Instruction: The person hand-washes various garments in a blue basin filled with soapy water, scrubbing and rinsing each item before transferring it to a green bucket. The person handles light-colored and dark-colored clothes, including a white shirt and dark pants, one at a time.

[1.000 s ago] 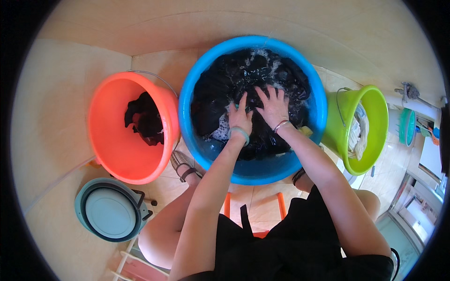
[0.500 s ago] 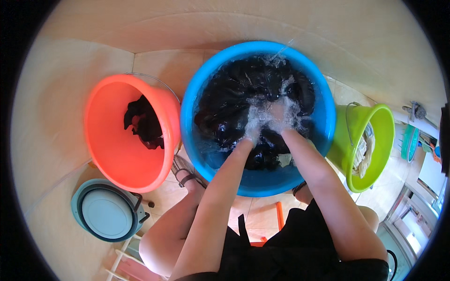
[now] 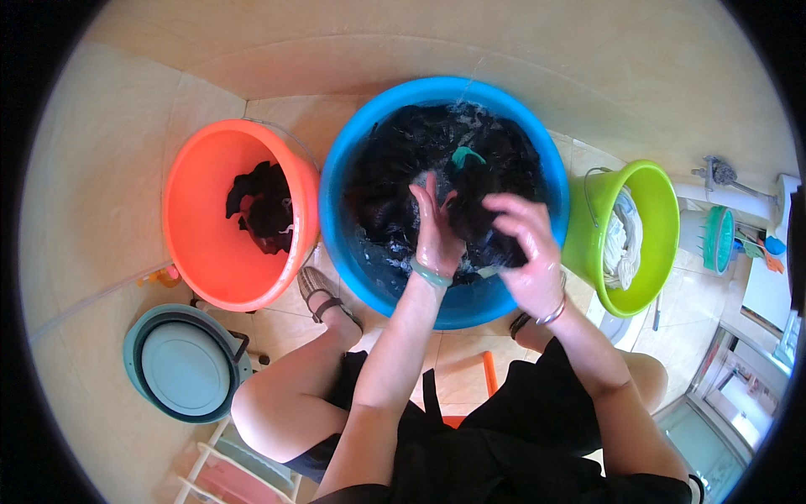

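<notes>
A big blue basin (image 3: 357, 160) in front of me holds water and dark wet clothes. My left hand (image 3: 435, 227), with a green bangle on the wrist, and my right hand (image 3: 527, 244), with a thin silver bangle, hold a dark wet garment (image 3: 478, 197) lifted above the water between them. A small green tag (image 3: 464, 154) shows at the garment's top. Both hands are wet and pressed onto the cloth.
An orange basin (image 3: 201, 244) at the left holds a dark wrung garment (image 3: 264, 206). A lime-green bucket (image 3: 651, 252) with a white cloth stands at the right. A teal folded tub (image 3: 180, 363) lies at the lower left. My sandalled feet rest by the blue basin.
My hands were down in the foamy water; now they have risen out of it, holding the dark garment up above the basin.
</notes>
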`<state>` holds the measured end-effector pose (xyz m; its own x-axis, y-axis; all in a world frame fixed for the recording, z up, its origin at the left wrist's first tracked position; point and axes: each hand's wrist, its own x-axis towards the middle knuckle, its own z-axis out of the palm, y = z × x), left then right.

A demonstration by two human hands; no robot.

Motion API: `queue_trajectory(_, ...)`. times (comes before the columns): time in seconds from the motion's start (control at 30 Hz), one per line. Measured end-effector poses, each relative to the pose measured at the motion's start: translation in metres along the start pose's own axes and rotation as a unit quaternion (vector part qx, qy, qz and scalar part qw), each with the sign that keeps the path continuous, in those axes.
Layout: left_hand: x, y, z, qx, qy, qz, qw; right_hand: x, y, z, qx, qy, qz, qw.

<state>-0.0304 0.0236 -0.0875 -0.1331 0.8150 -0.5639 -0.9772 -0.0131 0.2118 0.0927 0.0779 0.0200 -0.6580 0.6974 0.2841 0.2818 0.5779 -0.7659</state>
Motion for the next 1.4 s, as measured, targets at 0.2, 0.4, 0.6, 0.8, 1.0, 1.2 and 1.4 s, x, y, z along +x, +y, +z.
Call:
queue_trajectory(0.2, 0.002, 0.013, 0.012, 0.071, -0.092, 0.013, 0.993, -0.032, -0.035, 0.037, -0.074, -0.087, -0.030, 0.993)
queue_trajectory(0.4, 0.014, -0.008, -0.016, -0.061, -0.113, -0.074, 0.989, -0.014, -0.013, 0.075, -0.129, 0.068, -0.054, 0.988)
queue_trajectory(0.6, 0.001, -0.020, -0.027, -0.038, -0.006, 0.074, 0.997, 0.020, 0.040, 0.076, -0.024, 0.076, -0.046, 0.996)
queue_trajectory(0.8, 0.014, -0.010, 0.001, 0.315, 0.104, 0.017, 0.943, 0.029, 0.133, 0.034, 0.091, 0.056, 0.359, 0.927)
queue_trajectory(1.0, 0.008, 0.008, -0.015, 0.645, -0.143, 0.120, 0.741, 0.057, 0.059, -0.019, 0.589, 0.079, 0.453, 0.664)
queue_trajectory(1.2, 0.022, 0.022, -0.010, 0.401, -0.067, 0.026, 0.913, 0.077, 0.073, -0.037, 0.595, 0.103, 0.341, 0.720)
queue_trajectory(1.4, 0.028, 0.038, -0.018, 0.263, 0.098, 0.138, 0.950, 0.039, 0.153, 0.049, 0.053, 0.023, 0.145, 0.988)
